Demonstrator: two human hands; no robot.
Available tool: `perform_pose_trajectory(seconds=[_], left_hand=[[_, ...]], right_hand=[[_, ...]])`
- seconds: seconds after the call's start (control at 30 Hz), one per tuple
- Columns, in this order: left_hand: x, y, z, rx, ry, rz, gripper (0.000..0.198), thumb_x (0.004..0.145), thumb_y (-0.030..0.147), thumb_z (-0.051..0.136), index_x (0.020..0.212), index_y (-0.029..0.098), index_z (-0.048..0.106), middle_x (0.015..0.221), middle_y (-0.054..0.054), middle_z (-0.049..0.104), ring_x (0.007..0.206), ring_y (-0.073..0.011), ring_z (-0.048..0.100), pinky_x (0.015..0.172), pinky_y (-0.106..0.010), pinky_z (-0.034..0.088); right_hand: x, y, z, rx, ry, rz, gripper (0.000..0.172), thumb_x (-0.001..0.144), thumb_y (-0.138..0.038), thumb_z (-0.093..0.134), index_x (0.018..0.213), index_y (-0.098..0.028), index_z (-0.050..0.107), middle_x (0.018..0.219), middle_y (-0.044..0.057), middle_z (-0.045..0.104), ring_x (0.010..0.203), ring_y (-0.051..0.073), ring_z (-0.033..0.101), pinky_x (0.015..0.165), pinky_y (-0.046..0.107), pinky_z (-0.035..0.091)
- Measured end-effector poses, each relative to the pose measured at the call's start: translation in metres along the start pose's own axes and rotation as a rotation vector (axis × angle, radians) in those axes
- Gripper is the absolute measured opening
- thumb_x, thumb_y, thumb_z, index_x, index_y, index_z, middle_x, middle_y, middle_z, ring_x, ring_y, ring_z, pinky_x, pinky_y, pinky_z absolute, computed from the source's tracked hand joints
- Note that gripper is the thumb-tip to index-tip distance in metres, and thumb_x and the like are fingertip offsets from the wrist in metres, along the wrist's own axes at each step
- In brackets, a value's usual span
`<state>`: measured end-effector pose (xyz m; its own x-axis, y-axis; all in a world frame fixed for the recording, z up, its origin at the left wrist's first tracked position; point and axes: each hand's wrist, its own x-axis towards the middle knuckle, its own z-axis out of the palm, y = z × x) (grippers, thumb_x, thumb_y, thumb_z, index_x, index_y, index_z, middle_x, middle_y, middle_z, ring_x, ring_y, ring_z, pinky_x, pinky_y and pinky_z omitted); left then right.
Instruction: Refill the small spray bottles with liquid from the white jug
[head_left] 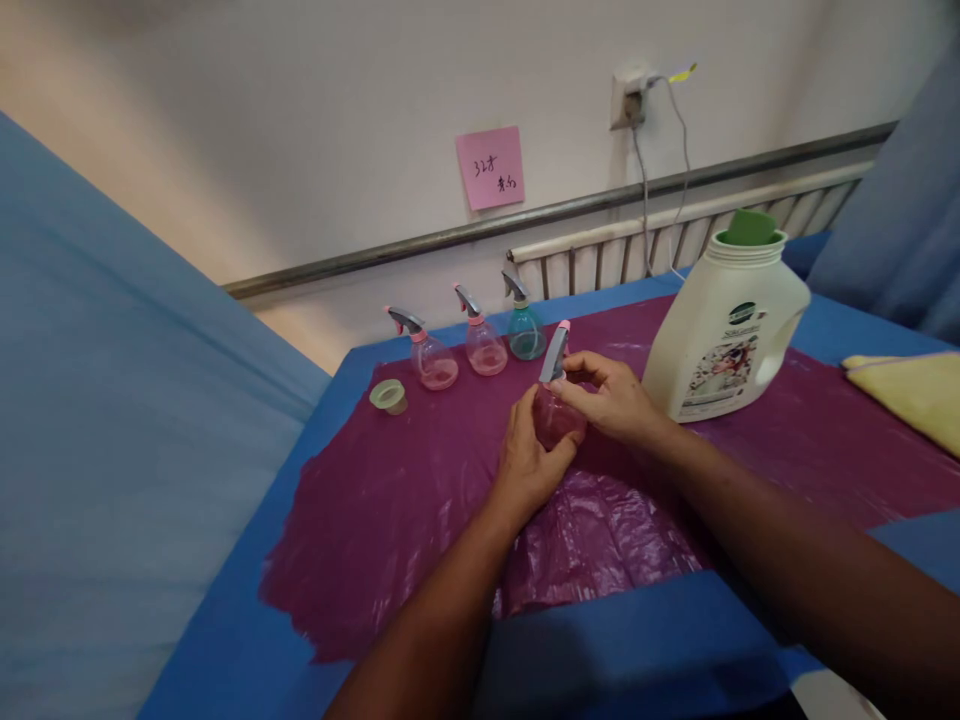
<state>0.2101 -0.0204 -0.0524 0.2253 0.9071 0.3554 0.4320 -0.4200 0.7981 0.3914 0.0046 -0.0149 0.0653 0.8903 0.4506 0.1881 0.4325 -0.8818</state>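
Observation:
My left hand (529, 460) wraps around the round body of a small clear pink spray bottle (553, 418) held upright over the purple plastic sheet (390, 520). My right hand (611, 398) pinches the bottle's neck just under its grey and pink trigger head (555, 352). Both hands are closed on this bottle near the middle of the table.
Behind stand two more pink spray bottles (433, 362) (484, 350) and a teal spray bottle (525, 335). A green cap (388, 395) lies at the left. A large white detergent jug (724, 325) stands to the right, and a yellow cloth (911, 392) lies at the far right. The table cover is blue (247, 620).

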Motion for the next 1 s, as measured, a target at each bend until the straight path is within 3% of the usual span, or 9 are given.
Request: perform_pose_trajectory(seconds=[0.27, 0.5, 0.67, 1.0], left_hand=[[0.000, 0.003, -0.001, -0.001, -0.003, 0.007, 0.084, 0.091, 0.029, 0.089, 0.164, 0.028, 0.048, 0.160, -0.015, 0.062, 0.151, -0.0352, 0.060, 0.129, -0.059, 0.049], [-0.001, 0.004, -0.003, -0.020, -0.015, -0.018, 0.083, 0.091, 0.032, 0.090, 0.163, 0.029, 0.049, 0.162, -0.015, 0.061, 0.154, -0.0374, 0.059, 0.129, -0.062, 0.048], [-0.002, 0.003, -0.003, -0.005, -0.012, -0.023, 0.086, 0.091, 0.036, 0.092, 0.165, 0.029, 0.048, 0.161, -0.016, 0.061, 0.153, -0.0381, 0.059, 0.128, -0.062, 0.049], [-0.002, 0.000, -0.001, -0.010, 0.025, -0.001, 0.085, 0.090, 0.033, 0.092, 0.164, 0.030, 0.051, 0.158, -0.014, 0.063, 0.150, -0.0356, 0.061, 0.127, -0.059, 0.050]], right_hand=[[-0.002, 0.006, 0.009, 0.102, 0.052, 0.091, 0.042, 0.079, -0.053, 0.093, 0.095, -0.026, 0.065, 0.092, 0.003, 0.079, 0.084, 0.023, 0.074, 0.083, 0.041, 0.061], [-0.003, -0.002, 0.003, 0.067, -0.025, 0.015, 0.031, 0.089, -0.046, 0.084, 0.112, -0.026, 0.077, 0.106, 0.005, 0.082, 0.095, 0.024, 0.075, 0.094, 0.044, 0.062], [-0.005, -0.009, -0.007, -0.088, -0.068, -0.094, 0.019, 0.099, -0.041, 0.072, 0.108, -0.027, 0.081, 0.104, 0.005, 0.079, 0.097, 0.025, 0.073, 0.093, 0.042, 0.058], [-0.006, -0.003, 0.000, -0.104, 0.047, -0.091, 0.026, 0.092, -0.047, 0.082, 0.105, -0.026, 0.078, 0.103, 0.006, 0.079, 0.095, 0.024, 0.072, 0.095, 0.043, 0.060]])
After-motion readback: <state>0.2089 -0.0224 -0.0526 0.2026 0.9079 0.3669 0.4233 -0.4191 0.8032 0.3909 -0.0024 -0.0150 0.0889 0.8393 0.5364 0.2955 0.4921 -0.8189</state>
